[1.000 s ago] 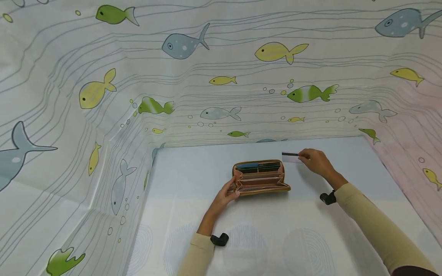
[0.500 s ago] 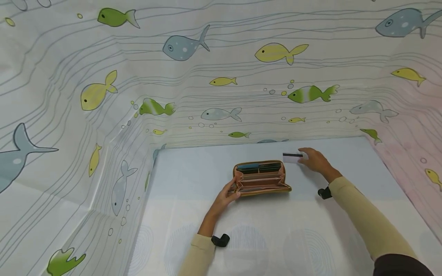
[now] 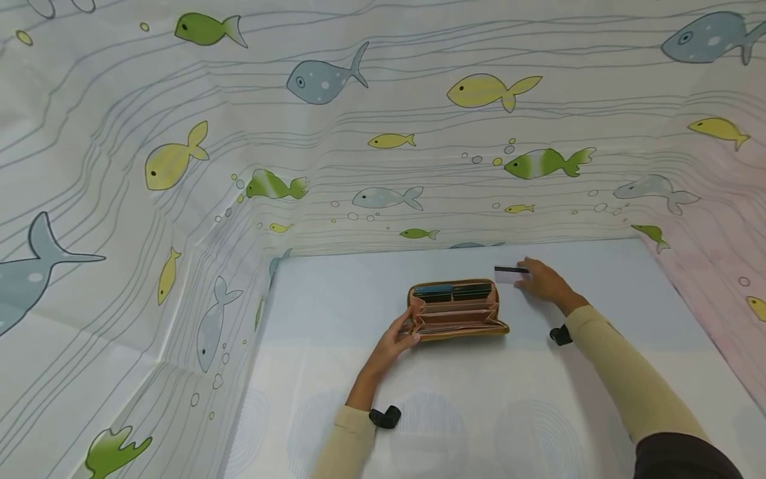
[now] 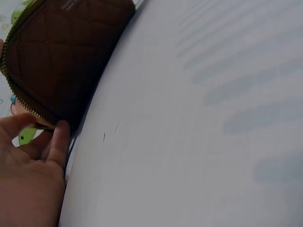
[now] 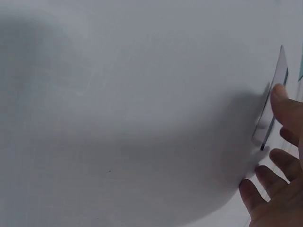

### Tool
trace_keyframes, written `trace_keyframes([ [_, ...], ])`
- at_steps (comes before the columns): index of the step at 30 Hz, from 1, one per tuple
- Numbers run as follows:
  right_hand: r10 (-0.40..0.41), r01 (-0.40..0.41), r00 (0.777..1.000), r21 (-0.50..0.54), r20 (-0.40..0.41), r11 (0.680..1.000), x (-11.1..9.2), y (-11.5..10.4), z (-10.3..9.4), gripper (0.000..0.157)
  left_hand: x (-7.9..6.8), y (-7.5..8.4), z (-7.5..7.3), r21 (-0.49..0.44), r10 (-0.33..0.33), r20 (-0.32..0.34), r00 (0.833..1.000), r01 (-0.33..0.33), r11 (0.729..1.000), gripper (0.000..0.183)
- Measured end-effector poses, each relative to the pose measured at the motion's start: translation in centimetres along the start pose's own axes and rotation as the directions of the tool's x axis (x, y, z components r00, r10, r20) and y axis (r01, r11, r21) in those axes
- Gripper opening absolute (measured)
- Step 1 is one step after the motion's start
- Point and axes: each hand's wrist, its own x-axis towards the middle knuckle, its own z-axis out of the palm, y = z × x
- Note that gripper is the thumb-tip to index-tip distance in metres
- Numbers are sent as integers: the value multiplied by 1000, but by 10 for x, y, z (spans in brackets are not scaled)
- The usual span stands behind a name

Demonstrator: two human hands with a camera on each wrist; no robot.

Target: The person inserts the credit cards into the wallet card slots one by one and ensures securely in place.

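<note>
A brown zip-around wallet (image 3: pixel 459 318) stands unzipped on the table, its pink folds and card slots showing in the head view. My left hand (image 3: pixel 391 342) grips its left end. In the left wrist view, the fingers of the left hand (image 4: pixel 31 165) meet the zip edge of the wallet's quilted brown side (image 4: pixel 59 52). To the right of the wallet, my right hand (image 3: pixel 546 283) pinches a white card with a dark stripe (image 3: pixel 506 274) by its right end. The thumb lies on the card (image 5: pixel 274 101) in the right wrist view, close over the table, with the other fingers spread.
Several cards (image 3: pixel 433 293) fill the wallet's upper slots. The white table (image 3: pixel 335 299) carries faint blue round patterns. A fish-printed sheet (image 3: pixel 395 166) rises at the back and on both sides. Each wrist wears a small black camera (image 3: pixel 385 417).
The right hand's fingers shifted along the card's right end, baring more of it, and its forearm came slightly left. The left hand keeps hold of the wallet. The head view drifted slightly.
</note>
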Motion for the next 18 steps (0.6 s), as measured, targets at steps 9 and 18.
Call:
trace_keyframes([
  [9, 26, -27, 1000, -29, -4, 999, 7, 4, -5, 51, 3, -15, 0, -1, 13, -35, 999, -13, 1000, 72],
  [18, 189, -193, 969, 11, 160, 981, 12, 16, -14, 62, 4, -16, 1, 6, 41, -18, 999, -41, 999, 69],
])
